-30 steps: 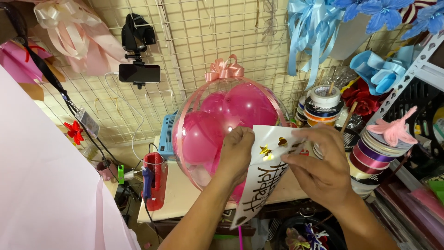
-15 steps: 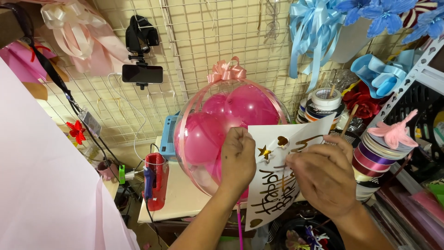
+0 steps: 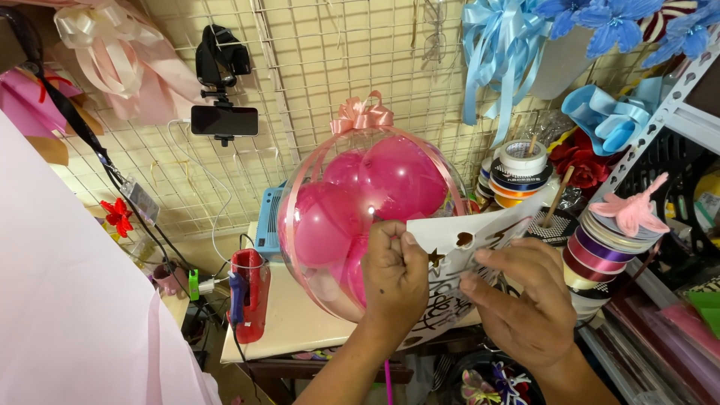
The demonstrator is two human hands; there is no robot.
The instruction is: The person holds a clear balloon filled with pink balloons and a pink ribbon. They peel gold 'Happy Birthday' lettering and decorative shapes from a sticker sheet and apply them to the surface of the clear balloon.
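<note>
**Sticker sheet at clear balloon: head view**

Head view. Item: white sticker sheet with dark lettering plus star and heart shapes, held against the lower right front of the clear balloon, which holds pink balloons and carries a pink bow.

Change: the sheet sat flatter and lower half a second ago; it is now tilted up toward the tape rolls, suggesting peeling or positioning under way.

Left hand: closed, pinching the sheet's left edge at the balloon.
Right hand: fingers narrow, gripping the sheet's lower right.

Surroundings: stacked ribbon spools right; blue bows above; red glue gun left on the table.
</note>
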